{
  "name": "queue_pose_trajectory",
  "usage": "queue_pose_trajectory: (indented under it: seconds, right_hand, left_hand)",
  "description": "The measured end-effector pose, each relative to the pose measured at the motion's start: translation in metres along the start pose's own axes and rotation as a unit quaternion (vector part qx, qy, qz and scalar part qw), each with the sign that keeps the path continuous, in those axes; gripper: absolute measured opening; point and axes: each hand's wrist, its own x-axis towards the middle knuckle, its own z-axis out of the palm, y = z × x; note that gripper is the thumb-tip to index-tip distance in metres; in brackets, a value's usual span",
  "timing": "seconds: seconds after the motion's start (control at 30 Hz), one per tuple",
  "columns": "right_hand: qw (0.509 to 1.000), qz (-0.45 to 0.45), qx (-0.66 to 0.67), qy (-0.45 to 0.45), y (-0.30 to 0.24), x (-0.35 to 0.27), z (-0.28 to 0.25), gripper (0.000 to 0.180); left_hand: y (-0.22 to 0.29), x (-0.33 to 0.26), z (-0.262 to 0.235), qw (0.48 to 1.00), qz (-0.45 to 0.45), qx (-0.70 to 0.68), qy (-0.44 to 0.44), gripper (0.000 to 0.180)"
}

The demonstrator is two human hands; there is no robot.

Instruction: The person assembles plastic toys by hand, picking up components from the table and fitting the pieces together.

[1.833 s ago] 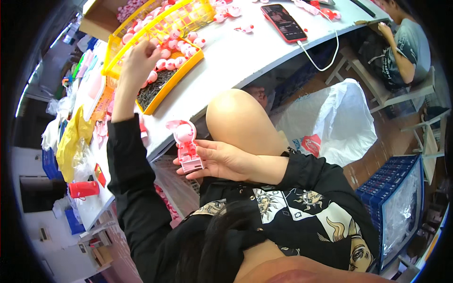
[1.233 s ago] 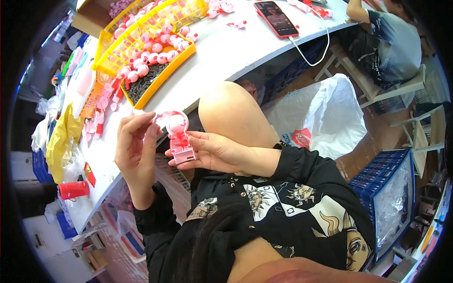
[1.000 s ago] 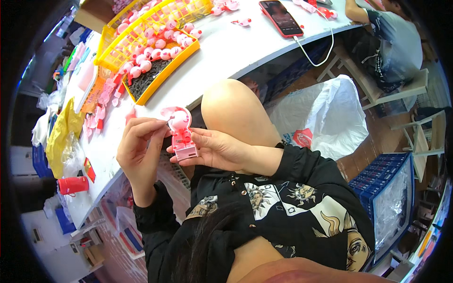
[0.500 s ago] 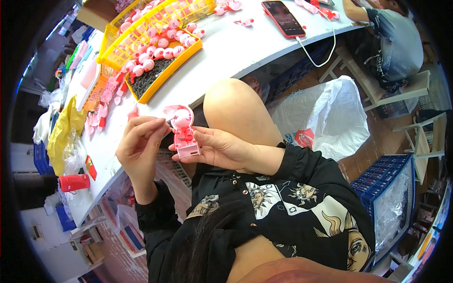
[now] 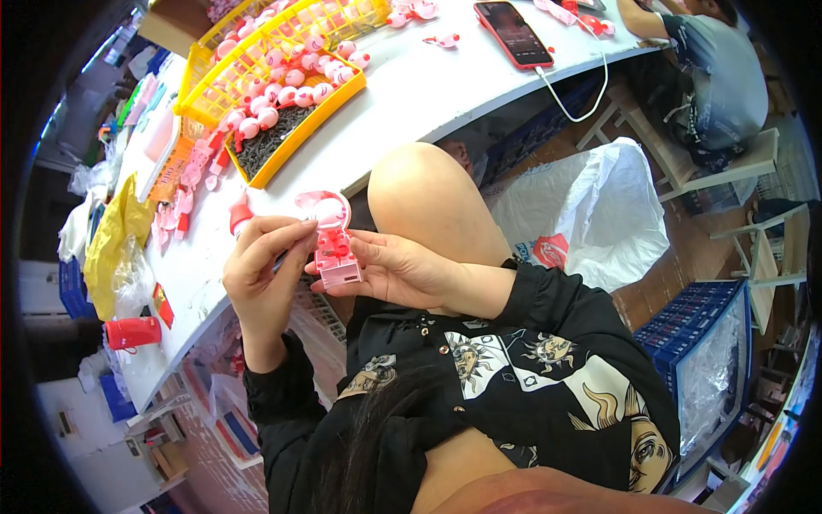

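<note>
My right hand [image 5: 407, 270] is closed round the lower part of a small pink and red plastic toy [image 5: 339, 272], thumb on its near side. The toy has a boxy base with a dark slot, a red middle and a round pale pink head under a pink arch. My left hand [image 5: 272, 257] pinches its thumb and fingertips together against the toy's left side, just below the head. What sits between those fingertips is too small to make out. Behind my left hand, a red-tipped piece [image 5: 241, 212] stands on the white table.
A yellow basket [image 5: 355, 90] holds several pink ball-shaped parts and dark small pieces [image 5: 265, 146]. A phone [image 5: 514, 36] with a white cable lies at the back. Pink parts [image 5: 195, 163] lie left of the basket. A white plastic bag [image 5: 616, 214] and a blue crate [image 5: 698, 343] stand right.
My left hand has shifted slightly right, its fingertips closer against the toy. More of the red-tipped piece behind it shows. My right hand and the toy have hardly moved.
</note>
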Motion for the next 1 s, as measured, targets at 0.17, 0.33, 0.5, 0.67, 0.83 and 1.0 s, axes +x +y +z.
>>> queue_pose_trajectory:
  seconds: [0.17,0.33,0.5,0.67,0.83,1.0]
  right_hand:
    - [1.000,-0.002,0.002,0.002,0.0005,-0.0003,-0.0001,0.041]
    - [1.000,-0.001,-0.002,0.000,-0.0001,-0.0006,0.0013,0.041]
    - [1.000,-0.007,-0.002,-0.002,0.0005,-0.0019,0.0000,0.041]
    - [1.000,-0.005,0.004,-0.003,0.0009,-0.0014,0.0011,0.041]
    - [1.000,-0.007,0.001,0.004,0.0008,-0.0005,0.0012,0.041]
    - [1.000,-0.005,0.003,-0.005,0.0010,-0.0007,-0.0012,0.041]
  left_hand:
    - [-0.0008,0.0009,-0.0022,0.999,0.031,0.028,-0.014,0.023]
    - [-0.0016,0.0004,-0.0005,1.000,0.012,-0.011,-0.001,0.021]
    - [0.0003,0.0004,0.0024,1.000,0.003,-0.014,0.001,0.018]
    - [0.0002,0.0001,0.0028,1.000,-0.003,-0.015,0.009,0.019]
    - [-0.0056,-0.0014,-0.0010,1.000,0.021,0.017,0.005,0.019]
    - [-0.0001,-0.0020,0.0050,0.998,-0.027,-0.038,0.045,0.016]
